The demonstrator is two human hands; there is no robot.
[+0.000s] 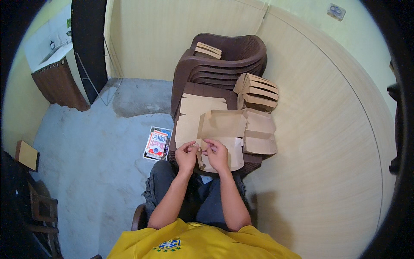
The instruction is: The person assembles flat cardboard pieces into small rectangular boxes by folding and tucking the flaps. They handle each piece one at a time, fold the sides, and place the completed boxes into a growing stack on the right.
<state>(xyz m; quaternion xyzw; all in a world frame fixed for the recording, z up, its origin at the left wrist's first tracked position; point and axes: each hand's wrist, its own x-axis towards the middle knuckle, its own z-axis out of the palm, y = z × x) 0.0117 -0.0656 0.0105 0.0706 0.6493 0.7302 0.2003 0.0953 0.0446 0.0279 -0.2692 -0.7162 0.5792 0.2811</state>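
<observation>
A brown cardboard box (pixel 222 123), part folded with its lid panel raised at the back, lies just in front of my lap. At the box's left edge, my left hand (pixel 186 157) has its fingers closed in a pinch on a small flap. My right hand (pixel 217 155) reaches over the box and pinches the same corner from the other side, close to the left fingertips. The fingers hide part of that corner. Flat cardboard blanks (pixel 194 110) lie beyond and to the left of the box.
A stack of brown plastic chairs (pixel 228 64) holds the cardboard. Folded open boxes (pixel 260 134) stand at the right, with a pile of nested boxes (pixel 258 91) behind them. A white crate (pixel 146 156) with a printed packet sits on the floor at left. The wall (pixel 310 142) borders the right side.
</observation>
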